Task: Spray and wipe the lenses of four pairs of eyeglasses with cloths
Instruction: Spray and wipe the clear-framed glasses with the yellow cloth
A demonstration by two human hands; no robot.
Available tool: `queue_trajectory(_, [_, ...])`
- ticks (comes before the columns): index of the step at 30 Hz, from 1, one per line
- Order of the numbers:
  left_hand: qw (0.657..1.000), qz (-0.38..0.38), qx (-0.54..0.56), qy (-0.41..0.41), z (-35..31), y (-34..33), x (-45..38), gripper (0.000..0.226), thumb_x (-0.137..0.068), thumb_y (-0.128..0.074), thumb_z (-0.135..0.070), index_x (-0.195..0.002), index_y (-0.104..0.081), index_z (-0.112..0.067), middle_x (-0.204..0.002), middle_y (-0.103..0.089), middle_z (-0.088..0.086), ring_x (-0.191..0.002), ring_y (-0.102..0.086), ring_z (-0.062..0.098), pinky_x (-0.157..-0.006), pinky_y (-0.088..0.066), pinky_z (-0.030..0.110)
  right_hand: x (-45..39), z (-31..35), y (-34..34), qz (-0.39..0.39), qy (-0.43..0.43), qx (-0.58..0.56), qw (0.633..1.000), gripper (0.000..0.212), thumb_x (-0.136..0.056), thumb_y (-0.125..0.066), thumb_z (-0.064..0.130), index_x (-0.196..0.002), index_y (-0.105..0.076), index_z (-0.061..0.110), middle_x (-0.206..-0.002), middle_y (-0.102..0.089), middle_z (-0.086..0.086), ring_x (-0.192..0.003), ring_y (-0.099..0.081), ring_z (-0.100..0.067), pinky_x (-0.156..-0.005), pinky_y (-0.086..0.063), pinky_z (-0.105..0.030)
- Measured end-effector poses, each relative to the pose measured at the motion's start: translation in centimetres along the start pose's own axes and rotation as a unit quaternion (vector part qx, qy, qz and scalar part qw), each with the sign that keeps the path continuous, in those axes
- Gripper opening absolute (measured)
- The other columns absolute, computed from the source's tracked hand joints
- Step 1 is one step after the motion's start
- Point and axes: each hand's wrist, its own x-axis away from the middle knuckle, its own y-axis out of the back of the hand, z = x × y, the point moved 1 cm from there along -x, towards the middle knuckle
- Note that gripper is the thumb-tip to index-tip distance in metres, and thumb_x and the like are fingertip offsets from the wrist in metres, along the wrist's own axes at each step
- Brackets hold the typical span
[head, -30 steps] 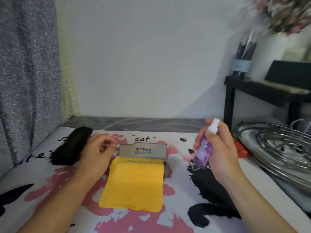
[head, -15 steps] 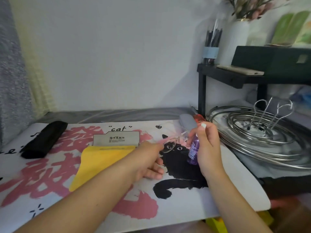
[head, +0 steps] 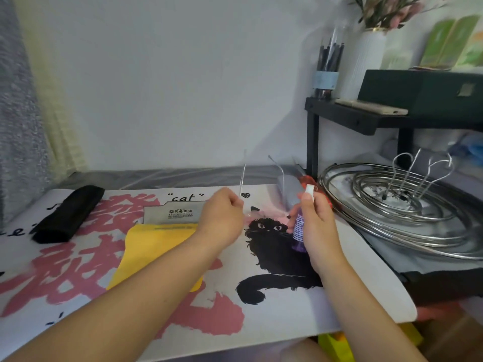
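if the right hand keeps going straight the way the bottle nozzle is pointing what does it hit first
Probably the clear eyeglasses that the left hand holds up; the right hand aims the purple spray bottle leftward at them, though depth is unclear.

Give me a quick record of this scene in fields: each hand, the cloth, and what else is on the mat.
left hand: left hand pinches clear-framed glasses, temple arms pointing up
right hand: right hand grips purple spray bottle, white nozzle on top
cloth: yellow cloth lies flat on the cat mat, untouched
near cloth: grey card sleeve at its far edge
far left: black pouch
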Motion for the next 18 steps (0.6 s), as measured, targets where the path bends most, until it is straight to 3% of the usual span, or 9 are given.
queue_trajectory(1, [0.997, -0.028, -0.034, -0.057, 0.2, 1.0, -0.1, 0.019, -0.103, -0.049, -0.017, -0.085, -0.055, -0.018, -0.083, -0.061, 0.004, -0.059, -0.064, 0.021, -0.041, -0.038, 0.027, 0.0, -0.1, -0.1, 0.009, -0.01, 0.005, 1.0, 0.021, -0.107, -0.041, 0.04, -0.095, -0.056, 0.031, -0.071, -0.062, 0.003, -0.061, -0.059, -0.015, -0.054, -0.05, -0.035])
queue_trajectory(3, [0.982, -0.08, -0.07, -0.154, 0.9, 3.5, -0.3, 0.019, -0.103, -0.053, -0.016, -0.085, -0.058, -0.018, -0.086, -0.06, -0.001, -0.067, -0.063, 0.004, -0.052, -0.04, 0.016, 0.1, -0.1, -0.1, 0.02, -0.005, 0.016, 1.0, 0.023, -0.107, -0.041, 0.038, -0.099, -0.058, 0.025, -0.074, -0.063, 0.002, -0.063, -0.06, -0.016, -0.06, -0.05, -0.037])
queue_trajectory(6, [0.957, -0.149, -0.071, -0.238, 2.6, 7.6, -0.9, 0.013, -0.101, -0.058, -0.017, -0.09, -0.059, -0.023, -0.088, -0.059, -0.007, -0.083, -0.057, 0.006, -0.068, -0.041, 0.016, 0.2, 1.2, -0.6, 0.051, 0.016, -0.037, 0.998, 0.025, -0.109, -0.039, 0.03, -0.102, -0.058, 0.016, -0.077, -0.062, -0.005, -0.063, -0.057, -0.018, -0.061, -0.047, -0.032])
queue_trajectory(8, [0.952, -0.182, -0.034, -0.244, 4.0, 9.7, -2.0, 0.011, -0.102, -0.057, -0.018, -0.094, -0.059, -0.025, -0.089, -0.061, -0.003, -0.083, -0.06, 0.014, -0.075, -0.05, 0.024, 0.1, 2.7, -1.8, 0.129, -0.042, -0.183, 0.974, 0.026, -0.106, -0.043, 0.03, -0.098, -0.059, 0.011, -0.073, -0.058, -0.009, -0.057, -0.051, -0.022, -0.057, -0.045, -0.031])
queue_trajectory(10, [0.955, -0.207, 0.007, -0.213, 5.1, 11.2, -3.4, 0.013, -0.102, -0.056, -0.022, -0.094, -0.057, -0.033, -0.091, -0.064, 0.001, -0.084, -0.064, 0.023, -0.078, -0.058, 0.045, -0.2, 4.4, -3.9, 0.237, -0.126, -0.271, 0.924, 0.031, -0.1, -0.049, 0.038, -0.089, -0.059, 0.011, -0.068, -0.052, -0.007, -0.052, -0.044, -0.02, -0.05, -0.041, -0.028])
queue_trajectory(13, [0.96, -0.218, 0.053, -0.165, 5.6, 12.3, -5.2, 0.015, -0.099, -0.06, -0.023, -0.091, -0.059, -0.035, -0.088, -0.067, 0.003, -0.085, -0.068, 0.027, -0.075, -0.059, 0.059, -1.5, 5.7, -8.1, 0.345, -0.115, -0.23, 0.903, 0.027, -0.095, -0.061, 0.036, -0.083, -0.056, 0.013, -0.066, -0.051, -0.004, -0.049, -0.043, -0.016, -0.047, -0.04, -0.026])
queue_trajectory(15, [0.96, -0.225, 0.077, -0.148, 5.9, 12.6, -5.8, 0.014, -0.097, -0.063, -0.016, -0.093, -0.061, -0.029, -0.088, -0.067, 0.003, -0.084, -0.067, 0.026, -0.073, -0.062, 0.051, -2.6, 5.9, -11.1, 0.378, -0.088, -0.196, 0.901, 0.024, -0.095, -0.064, 0.034, -0.083, -0.056, 0.013, -0.069, -0.053, -0.005, -0.051, -0.047, -0.016, -0.05, -0.043, -0.028])
queue_trajectory(18, [0.956, -0.234, 0.098, -0.147, 6.9, 13.0, -6.2, 0.009, -0.098, -0.063, -0.01, -0.096, -0.063, -0.019, -0.091, -0.069, 0.007, -0.081, -0.068, 0.023, -0.06, -0.055, 0.017, -4.0, 5.4, -14.3, 0.424, -0.096, -0.219, 0.874, 0.024, -0.097, -0.058, 0.035, -0.089, -0.06, 0.012, -0.08, -0.059, -0.008, -0.066, -0.055, -0.02, -0.062, -0.049, -0.034])
